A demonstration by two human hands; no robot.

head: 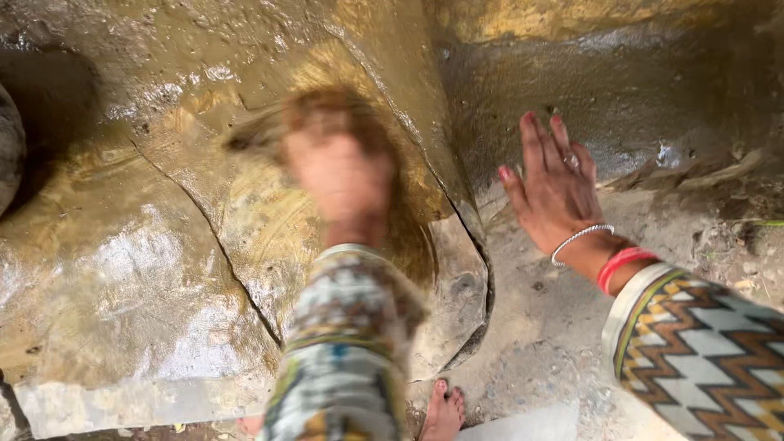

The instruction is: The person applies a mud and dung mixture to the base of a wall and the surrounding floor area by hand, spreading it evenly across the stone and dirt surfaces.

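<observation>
Though blurred, the left hand (339, 167) appeared closed on a dark scrubbing wad (253, 135), soft and light, pressed to the wet stone slab (122, 269) beneath it: heavy, rigid, cracked, likely slippery. Right hand (555, 184), fingers together, lay flat against the wall (653, 90) beyond.

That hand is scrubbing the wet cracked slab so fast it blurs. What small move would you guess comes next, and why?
Probably another short stroke of the left hand toward the slab's near right corner. The hand is motion-blurred over curved wet streaks, and what it grips is too blurred to name. The right hand lies flat, fingers spread, on the wet stone wall, seemingly bracing the person.
</observation>
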